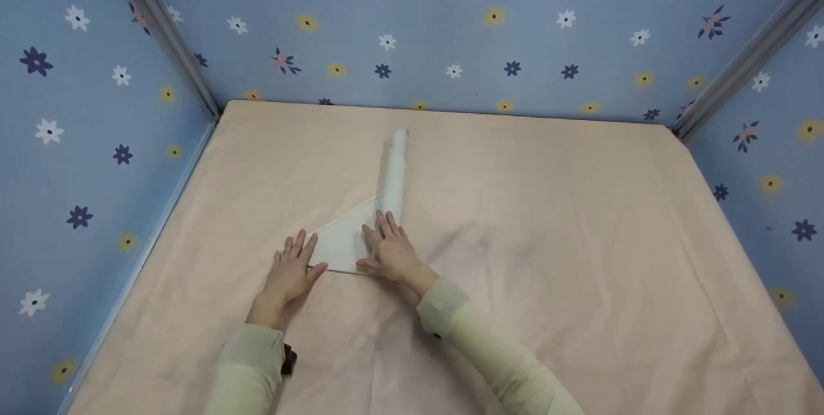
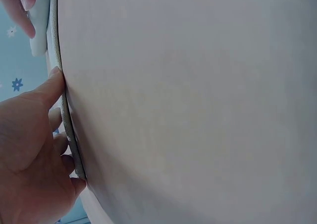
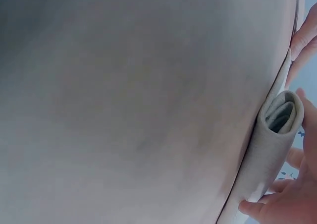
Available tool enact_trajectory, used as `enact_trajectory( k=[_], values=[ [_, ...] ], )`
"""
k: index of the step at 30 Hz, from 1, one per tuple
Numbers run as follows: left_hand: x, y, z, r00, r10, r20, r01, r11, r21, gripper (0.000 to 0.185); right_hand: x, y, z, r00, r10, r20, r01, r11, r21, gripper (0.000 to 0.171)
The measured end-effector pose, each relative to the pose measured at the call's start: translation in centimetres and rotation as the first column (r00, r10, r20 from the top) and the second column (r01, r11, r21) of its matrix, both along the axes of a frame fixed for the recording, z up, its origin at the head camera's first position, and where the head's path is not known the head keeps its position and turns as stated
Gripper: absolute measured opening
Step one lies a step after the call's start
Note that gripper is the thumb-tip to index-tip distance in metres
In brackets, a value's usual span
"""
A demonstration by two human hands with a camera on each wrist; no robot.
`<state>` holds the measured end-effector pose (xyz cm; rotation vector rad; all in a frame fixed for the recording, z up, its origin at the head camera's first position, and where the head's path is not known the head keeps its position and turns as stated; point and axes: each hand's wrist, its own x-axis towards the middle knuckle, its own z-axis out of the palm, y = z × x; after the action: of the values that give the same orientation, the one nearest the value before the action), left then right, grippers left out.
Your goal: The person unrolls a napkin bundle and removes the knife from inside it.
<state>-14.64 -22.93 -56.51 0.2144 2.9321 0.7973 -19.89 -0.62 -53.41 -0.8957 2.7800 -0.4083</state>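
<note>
A white cloth lies on the peach table cover (image 1: 547, 241). Its far part is rolled into a long tube (image 1: 394, 170), and its near part lies flat as a triangle (image 1: 341, 244). My left hand (image 1: 293, 267) rests flat with straight fingers on the triangle's left corner, its fingertips (image 2: 55, 80) at the cloth's edge (image 2: 67, 125). My right hand (image 1: 386, 248) lies flat on the triangle by the tube's near end. In the right wrist view the tube's open end (image 3: 278, 117) shows its layers, with the right hand's fingers (image 3: 297, 199) against it.
Blue flowered walls (image 1: 450, 35) close the table in on the left, back and right, with metal posts (image 1: 161, 22) in the corners. The peach cover is creased to the right of the hands. Both sleeves (image 1: 489, 350) are pale green.
</note>
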Motion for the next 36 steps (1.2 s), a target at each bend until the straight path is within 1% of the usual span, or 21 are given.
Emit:
enact_trajectory(
  k=[2, 3, 5, 15, 19, 29, 36],
  values=[
    [0.0, 0.1, 0.1, 1.000, 0.004, -0.005, -0.004, 1.000, -0.031, 0.067, 0.0, 0.1, 0.1, 1.000, 0.003, -0.011, -0.003, 1.000, 0.008, 0.073],
    [0.2, 0.5, 1.2, 1.000, 0.015, 0.024, -0.015, 0.999, -0.039, 0.065, 0.0, 0.2, 0.1, 1.000, 0.005, -0.013, -0.005, 1.000, 0.013, 0.073],
    [0.1, 0.7, 1.2, 0.999, 0.021, 0.032, -0.018, 0.997, -0.069, 0.063, -0.1, 0.3, 0.1, 1.000, 0.002, -0.015, -0.002, 1.000, 0.016, 0.072],
    [0.0, 0.7, 1.1, 0.999, 0.032, 0.033, -0.029, 0.997, -0.077, 0.063, -0.3, 1.1, 0.1, 1.000, 0.001, -0.020, 0.000, 1.000, 0.026, 0.070],
    [0.0, 0.7, 1.2, 0.999, 0.030, 0.027, -0.028, 0.996, -0.080, 0.063, -0.4, 1.6, 0.3, 1.000, 0.004, -0.001, -0.004, 1.000, 0.015, 0.069],
    [0.1, 0.5, 1.2, 0.999, 0.026, 0.048, -0.022, 0.997, -0.075, 0.064, -0.3, 2.7, 0.5, 1.000, 0.013, 0.013, -0.013, 1.000, -0.009, 0.069],
    [0.1, 0.7, 1.2, 0.999, 0.022, 0.025, -0.021, 0.997, -0.070, 0.063, -0.3, 3.6, 0.6, 1.000, 0.014, 0.021, -0.013, 0.999, -0.037, 0.068]
  ],
)
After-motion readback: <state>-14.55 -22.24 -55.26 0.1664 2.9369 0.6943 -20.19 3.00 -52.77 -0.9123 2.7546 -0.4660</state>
